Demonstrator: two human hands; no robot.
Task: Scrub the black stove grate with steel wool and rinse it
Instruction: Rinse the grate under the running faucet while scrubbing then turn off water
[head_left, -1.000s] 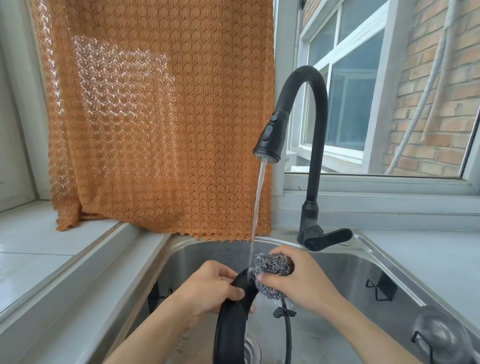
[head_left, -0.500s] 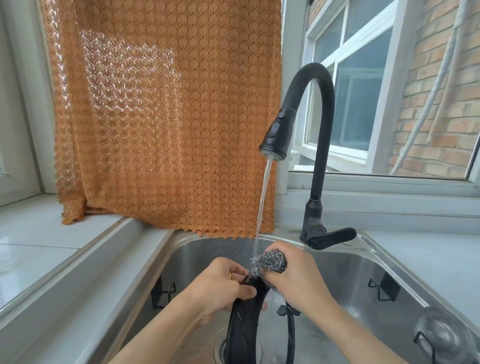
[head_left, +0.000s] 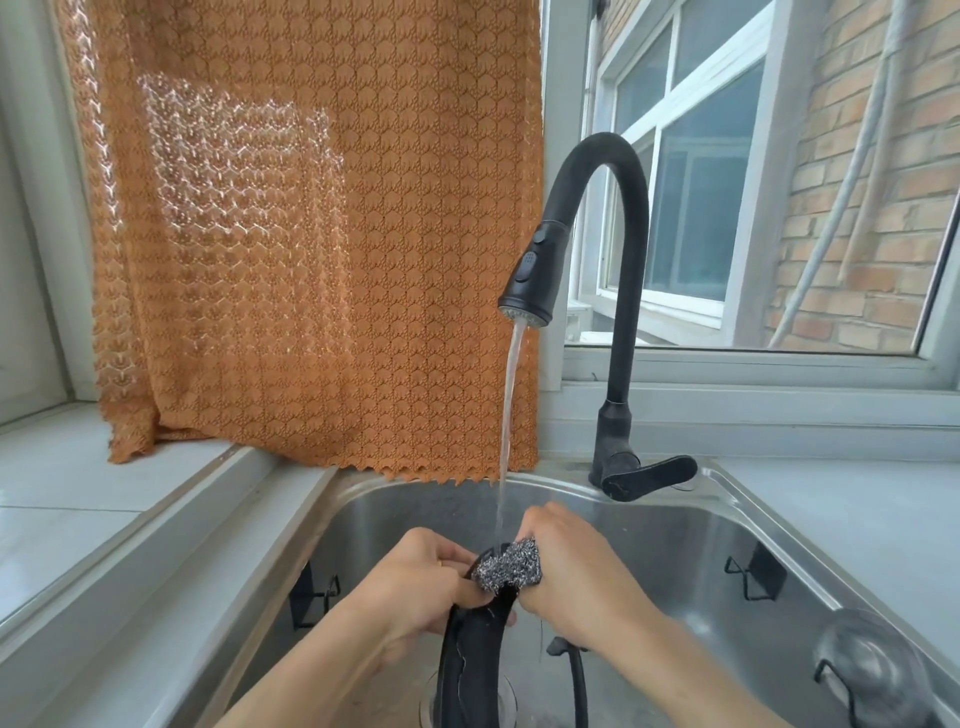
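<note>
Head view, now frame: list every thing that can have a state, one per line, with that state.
Faucet: running, stream falling onto the steel wool.
Faucet handle: turned out to the right.
Stove grate: held on edge over the sink, wet.
Steel wool: pressed on the grate's top edge.
Left hand: grips the grate.
Right hand: grips the steel wool.
Curtain: hanging down, hem over the sink's back rim.
</note>
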